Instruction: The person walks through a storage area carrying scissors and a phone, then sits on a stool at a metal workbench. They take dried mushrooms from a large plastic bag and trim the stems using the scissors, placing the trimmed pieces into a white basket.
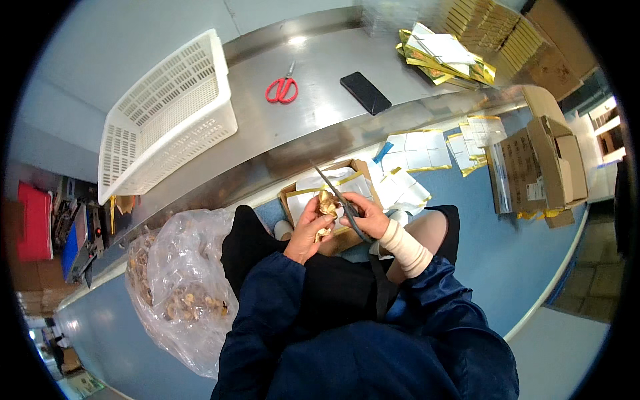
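Above my lap, my left hand (pixel 309 230) is closed on a shiny, curled golden-brown piece (pixel 327 203) that looks like dried mushroom. A second bit of it shows lower, by the fingers. My right hand (pixel 368 217) grips a dark, long-bladed cutting tool (pixel 350 212), its point up and to the left, its blade against the golden piece. Whether it is a knife or scissors I cannot tell. A pale bandage wraps my right wrist. Below my hands stands an open cardboard box (pixel 288 202) with white and yellow sheets inside, partly hidden by my hands.
A clear plastic bag (pixel 193 260) of brownish pieces stands to my left. The steel bench (pixel 313 113) ahead carries a white basket (pixel 167 127), red-handled scissors (pixel 283 89), a black phone (pixel 365 93) and yellow-white packets (pixel 443 53). More packets (pixel 417 150) and a carton (pixel 533 167) lie right.
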A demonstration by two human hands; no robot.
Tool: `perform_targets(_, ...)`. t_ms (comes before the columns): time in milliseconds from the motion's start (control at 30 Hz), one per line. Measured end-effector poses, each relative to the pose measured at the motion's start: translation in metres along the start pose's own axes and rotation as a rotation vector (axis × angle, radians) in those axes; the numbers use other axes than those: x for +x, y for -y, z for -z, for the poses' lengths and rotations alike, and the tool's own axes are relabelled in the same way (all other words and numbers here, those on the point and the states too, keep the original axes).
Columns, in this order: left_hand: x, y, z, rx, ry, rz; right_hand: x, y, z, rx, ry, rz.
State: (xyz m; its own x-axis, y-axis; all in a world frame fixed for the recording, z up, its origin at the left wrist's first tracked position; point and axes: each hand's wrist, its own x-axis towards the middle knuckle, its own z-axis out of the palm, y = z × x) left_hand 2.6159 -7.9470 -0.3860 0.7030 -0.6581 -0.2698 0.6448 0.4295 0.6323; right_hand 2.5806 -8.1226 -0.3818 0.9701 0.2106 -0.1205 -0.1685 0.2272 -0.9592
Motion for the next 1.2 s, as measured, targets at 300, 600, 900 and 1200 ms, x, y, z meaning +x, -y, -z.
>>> perform_targets(300,0.02,0.003,-0.005,0.364,-0.241,-0.222,0.007,-0.01,0.003,-0.186,-0.038,-0.111)
perform_targets(600,0.02,-0.008,0.022,-0.047,-0.144,-0.061,0.006,-0.003,0.007,-0.454,-0.103,-0.104)
perform_targets(900,0.016,-0.009,0.019,-0.131,-0.27,-0.088,-0.004,-0.005,0.003,-0.777,-0.071,-0.052)
perform_targets(1200,0.021,0.008,0.032,-0.032,-0.257,-0.111,-0.01,-0.016,-0.007,-1.082,-0.173,0.076)
